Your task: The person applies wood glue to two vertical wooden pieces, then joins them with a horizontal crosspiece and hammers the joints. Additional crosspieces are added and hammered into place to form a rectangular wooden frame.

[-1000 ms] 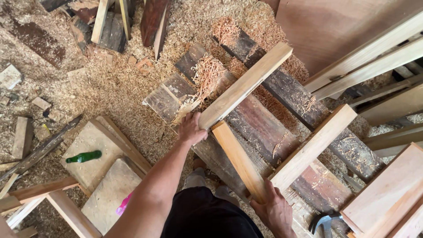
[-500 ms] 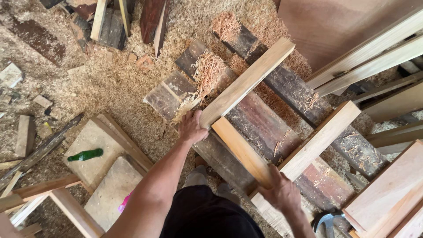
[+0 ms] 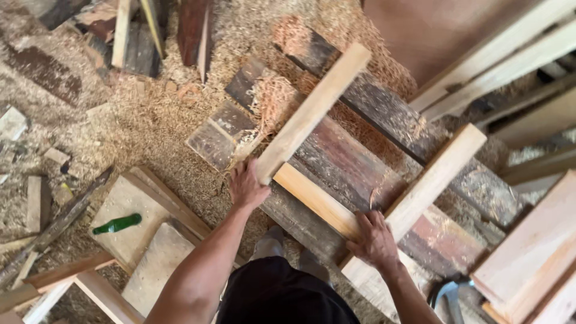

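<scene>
- Timber frame [image 3: 336, 174] of three pale sawn battens, set in a U, lies on dark, weathered planks [image 3: 360, 156] that rest in a bed of sawdust and curled shavings [image 3: 156, 126].
- Left hand [image 3: 247, 187] is pressed, fingers together, against the near end of the left batten [image 3: 315, 111], at the corner where it meets the orange-toned cross batten [image 3: 318, 201]; whether it grips or only steadies cannot be told.
- Right hand [image 3: 375, 240] lies curled over the other corner, where the cross batten meets the right batten [image 3: 429, 183], and appears to close on the joint.
- Battens look stiff, dry and fairly light, square in section, with rough-sawn faces that should not slip; the joints are likely the weak point, so a hold at both corners seems soundest.
- Planks beneath are broad, stained reddish and grey, and look heavy.
- Green bottle [image 3: 117, 224] lies on a pale board [image 3: 129, 204] to the left, well apart from the frame.
- Hammer [image 3: 447, 294], grey-headed, is partly visible near the right forearm; more pale lumber [image 3: 528, 264] is stacked at right.
</scene>
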A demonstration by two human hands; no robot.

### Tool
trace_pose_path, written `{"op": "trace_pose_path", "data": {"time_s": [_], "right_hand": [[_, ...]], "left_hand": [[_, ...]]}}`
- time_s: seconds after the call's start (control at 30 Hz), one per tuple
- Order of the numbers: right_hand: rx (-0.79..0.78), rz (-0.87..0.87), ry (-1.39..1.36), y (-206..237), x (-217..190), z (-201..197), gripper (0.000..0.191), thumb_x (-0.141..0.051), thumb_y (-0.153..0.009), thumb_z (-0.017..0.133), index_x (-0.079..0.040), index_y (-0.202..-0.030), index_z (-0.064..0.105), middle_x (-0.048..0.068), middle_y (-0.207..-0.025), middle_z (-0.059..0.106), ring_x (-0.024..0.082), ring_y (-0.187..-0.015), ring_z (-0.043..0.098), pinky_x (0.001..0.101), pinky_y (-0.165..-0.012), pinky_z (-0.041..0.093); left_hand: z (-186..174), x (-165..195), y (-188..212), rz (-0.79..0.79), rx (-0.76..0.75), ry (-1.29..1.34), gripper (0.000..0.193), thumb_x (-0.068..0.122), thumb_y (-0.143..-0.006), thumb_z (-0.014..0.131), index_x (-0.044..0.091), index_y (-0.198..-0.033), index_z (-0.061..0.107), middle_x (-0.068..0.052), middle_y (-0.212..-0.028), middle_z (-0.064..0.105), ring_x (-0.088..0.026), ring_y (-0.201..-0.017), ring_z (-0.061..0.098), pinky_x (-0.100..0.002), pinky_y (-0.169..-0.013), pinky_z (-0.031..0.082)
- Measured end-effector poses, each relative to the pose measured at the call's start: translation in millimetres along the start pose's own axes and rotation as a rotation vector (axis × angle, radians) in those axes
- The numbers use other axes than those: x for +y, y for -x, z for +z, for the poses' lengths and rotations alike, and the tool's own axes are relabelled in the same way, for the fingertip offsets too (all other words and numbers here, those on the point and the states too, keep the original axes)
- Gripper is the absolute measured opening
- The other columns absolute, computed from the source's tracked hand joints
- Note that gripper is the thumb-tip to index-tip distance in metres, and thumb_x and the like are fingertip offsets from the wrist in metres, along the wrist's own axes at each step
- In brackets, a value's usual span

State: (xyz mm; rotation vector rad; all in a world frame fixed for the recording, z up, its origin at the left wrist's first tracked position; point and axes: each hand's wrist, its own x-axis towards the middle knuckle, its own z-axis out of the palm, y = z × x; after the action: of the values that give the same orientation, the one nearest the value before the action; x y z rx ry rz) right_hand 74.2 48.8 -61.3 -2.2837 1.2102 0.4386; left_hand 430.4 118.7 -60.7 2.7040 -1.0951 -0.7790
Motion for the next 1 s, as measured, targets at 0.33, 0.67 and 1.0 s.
{"op": "trace_pose_path", "data": {"time_s": [0.33, 0.67, 1.0], "right_hand": [[0.246, -0.198, -0.093, -5.9, 0.5, -1.8, 0.085, -0.033, -0.068, 0.083, -0.010, -0.144, 0.052, 0.009, -0.136, 0.056, 0.029, -0.125, 0.055, 0.0480, -0.111, 0.048], [0.621, 0.504, -0.511, 11.8, 13.3, -56.6, 0.078, -0.055, -0.078, 0.074, -0.006, -0.137, 0.059, 0.019, -0.123, 0.068, 0.035, -0.115, 0.068, 0.0496, -0.101, 0.056], [0.185, 0.823, -0.291, 0.9, 89.8, -71.7, 0.125, -0.061, -0.070, 0.093, 0.004, -0.148, 0.020, 0.029, -0.131, 0.058, 0.041, -0.115, 0.061, 0.0483, -0.090, 0.056]], "left_hand": [[-7.8, 8.6, -5.1, -0.018, -0.006, 0.064, 0.080, 0.012, -0.067, 0.083, 0.017, -0.137, 0.046, -0.014, -0.136, 0.049, -0.035, -0.124, 0.050, -0.054, -0.099, 0.046], [26.7, 97.1, 51.6, 0.872, 0.001, -0.009, 0.092, 0.022, -0.059, 0.085, 0.019, -0.143, 0.046, -0.012, -0.142, 0.048, -0.029, -0.137, 0.045, -0.062, -0.124, 0.019], [91.0, 168.8, 91.2, 1.010, -0.381, -0.233, 0.070, 0.007, -0.066, 0.074, 0.017, -0.134, 0.060, -0.002, -0.130, 0.062, -0.022, -0.125, 0.055, -0.047, -0.113, 0.037]]}}
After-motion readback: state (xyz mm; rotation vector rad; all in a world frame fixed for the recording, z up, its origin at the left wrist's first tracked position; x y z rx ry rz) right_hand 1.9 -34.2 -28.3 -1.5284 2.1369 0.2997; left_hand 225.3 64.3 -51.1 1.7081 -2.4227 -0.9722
